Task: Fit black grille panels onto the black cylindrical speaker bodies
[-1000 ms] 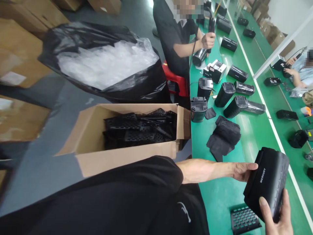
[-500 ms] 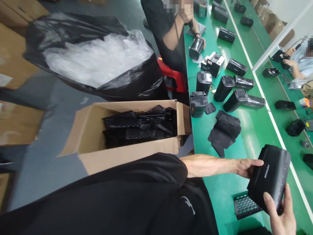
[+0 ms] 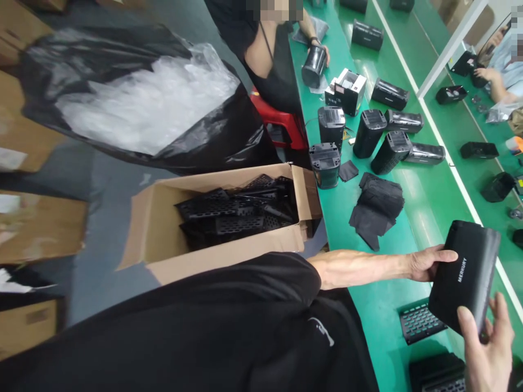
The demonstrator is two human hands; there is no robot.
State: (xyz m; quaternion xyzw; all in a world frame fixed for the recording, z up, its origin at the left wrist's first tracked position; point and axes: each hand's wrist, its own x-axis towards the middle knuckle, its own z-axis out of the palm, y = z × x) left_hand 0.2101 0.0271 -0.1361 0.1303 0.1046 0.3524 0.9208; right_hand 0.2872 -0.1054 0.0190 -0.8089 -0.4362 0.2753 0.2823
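Note:
Between my two hands is a black speaker [image 3: 466,280] with the word MERKURY on its flat face, held tilted above the green bench. My left hand [image 3: 429,263] grips one end, its thumb resting on the face and the other fingers out of sight behind. At the opposite end my right hand [image 3: 488,345] has its thumb on the edge, with fingers partly hidden round the far side. Below the speaker lies a black slotted grille panel [image 3: 423,321] on the bench. Nearer the bottom edge are more black parts [image 3: 437,370], partly cut off.
An open carton [image 3: 220,259] of black perforated panels stands beside the bench [image 3: 368,296]. Black sheets [image 3: 378,209] lie near several upright black housings [image 3: 326,163]. Behind are a bag of clear plastic [image 3: 151,103], a red stool [image 3: 281,120] and a co-worker's hand [image 3: 326,54] on another housing.
The speaker has turned a little in my hands, so its ridged side shows less. The fingers of my right hand have shifted along its edge. My view has also moved slightly.

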